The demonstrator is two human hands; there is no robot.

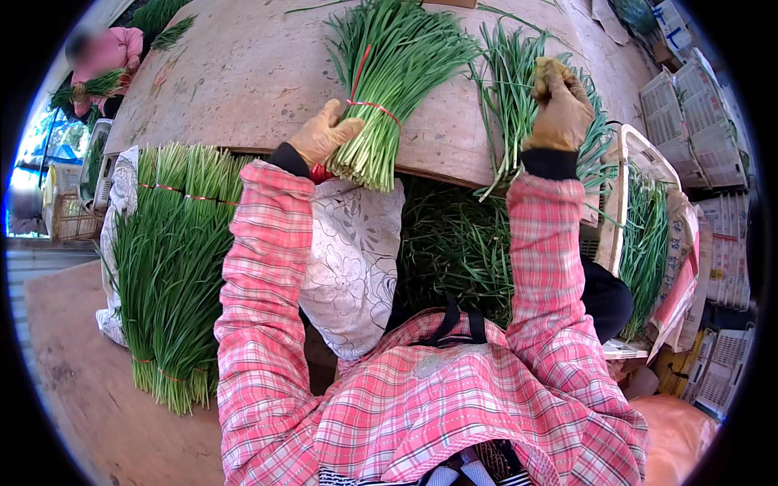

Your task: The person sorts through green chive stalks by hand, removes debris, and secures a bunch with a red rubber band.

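Observation:
A thick bundle of garlic chives (377, 138), tied with a red band, lies on the board with its pale cut stems toward me. My left hand (324, 136), in a tan glove, grips the left side of those stems; some of its fingers are hidden. A bit of something red shows below that hand. Over a looser pile of chives (512, 89) on the right, my gloved right hand (561, 109) is raised with its fingers curled together. Whatever those fingers may hold is too small to make out.
Several tied chive bundles (174, 259) lie at my left beside a white cloth. Loose green leaves (458, 243) fill the space below the board's edge (442, 172). A white crate (620, 202) of chives stands at right, near stacked crates (689, 121). Another person (109, 61) holds chives at far left.

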